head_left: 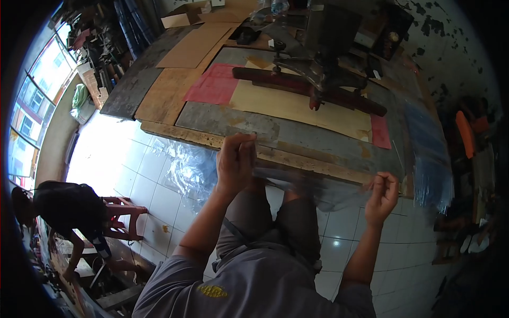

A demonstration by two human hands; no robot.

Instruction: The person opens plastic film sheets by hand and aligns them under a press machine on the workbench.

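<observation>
My left hand is closed in a pinch at the front edge of the worktable. My right hand is also pinched, near the table's right front corner. Between the two hands stretches a clear plastic sheet, thin and blurred, over my lap. Beyond them, a dark red sealing bar on a metal arm lies across a cream strip with a pink sheet at its left end.
Crumpled clear plastic hangs below the table's left front. A stack of bluish plastic sheets drapes over the right side. Cardboard lies at the back left. Another person is at lower left, beside a red stool.
</observation>
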